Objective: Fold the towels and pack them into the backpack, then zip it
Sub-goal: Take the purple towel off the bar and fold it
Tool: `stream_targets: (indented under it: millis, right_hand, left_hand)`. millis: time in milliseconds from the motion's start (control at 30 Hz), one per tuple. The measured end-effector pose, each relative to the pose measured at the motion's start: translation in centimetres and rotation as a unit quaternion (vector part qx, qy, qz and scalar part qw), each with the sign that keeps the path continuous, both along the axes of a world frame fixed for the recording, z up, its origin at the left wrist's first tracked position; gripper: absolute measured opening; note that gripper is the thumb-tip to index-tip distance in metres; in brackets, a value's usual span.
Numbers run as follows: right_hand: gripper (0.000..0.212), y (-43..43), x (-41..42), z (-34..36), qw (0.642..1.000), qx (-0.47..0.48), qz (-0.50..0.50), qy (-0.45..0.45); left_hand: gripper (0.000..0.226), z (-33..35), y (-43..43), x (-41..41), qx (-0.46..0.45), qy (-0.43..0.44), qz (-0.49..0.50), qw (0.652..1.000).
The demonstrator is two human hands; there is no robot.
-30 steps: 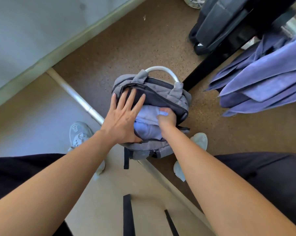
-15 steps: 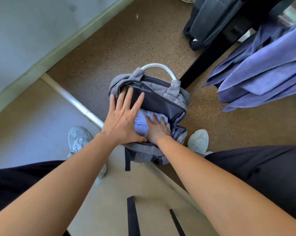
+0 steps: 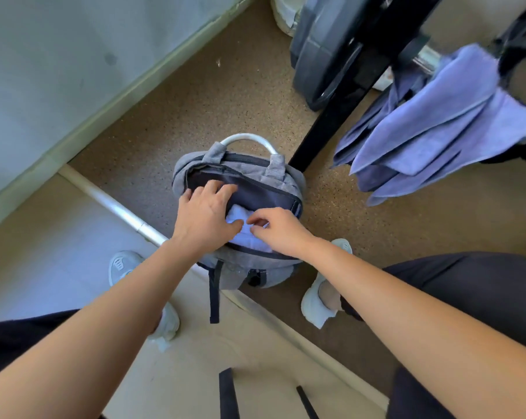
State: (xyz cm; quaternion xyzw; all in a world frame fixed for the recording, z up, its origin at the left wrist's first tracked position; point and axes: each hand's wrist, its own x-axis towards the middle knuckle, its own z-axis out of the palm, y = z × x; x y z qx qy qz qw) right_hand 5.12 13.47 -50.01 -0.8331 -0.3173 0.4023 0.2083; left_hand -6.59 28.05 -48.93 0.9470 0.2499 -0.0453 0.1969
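A grey backpack (image 3: 240, 172) with a pale handle stands unzipped on the brown floor between my feet. A light blue folded towel (image 3: 237, 216) lies inside its opening, partly covered by both hands. My left hand (image 3: 202, 217) rests on the left side of the opening. Its fingers curl over the dark inner lining and its thumb lies on the towel. My right hand (image 3: 281, 231) hovers over the right side of the opening, fingers loosely bent, with the thumb and forefinger touching the towel's top.
Several purple towels (image 3: 430, 128) hang from a rack at the right. A black frame leg (image 3: 325, 131) and a dark bulky object (image 3: 322, 55) stand behind the backpack. A metal bar (image 3: 119, 208) runs across the floor. My shoes (image 3: 121, 267) (image 3: 317, 308) flank the bag.
My right hand has come up out of the bag and now touches the towel only with its fingertips. My left hand's flat, spread fingers have curled onto the lining.
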Motion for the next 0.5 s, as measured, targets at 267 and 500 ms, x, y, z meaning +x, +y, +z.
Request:
stream_targets:
  millis: [267,500]
  right_hand:
    - [0.016,-5.9,2.8,12.6,0.952,0.252,-0.154,-0.083]
    - [0.018,-9.9,9.4,16.0,0.774,0.365,-0.504,-0.118]
  left_hand:
    - [0.027,4.3,-2.6,0.7,-0.091,-0.083,0.02,0.992]
    - [0.021,8.6,-8.4,2.6,-0.189,-0.102,-0.018,0.977]
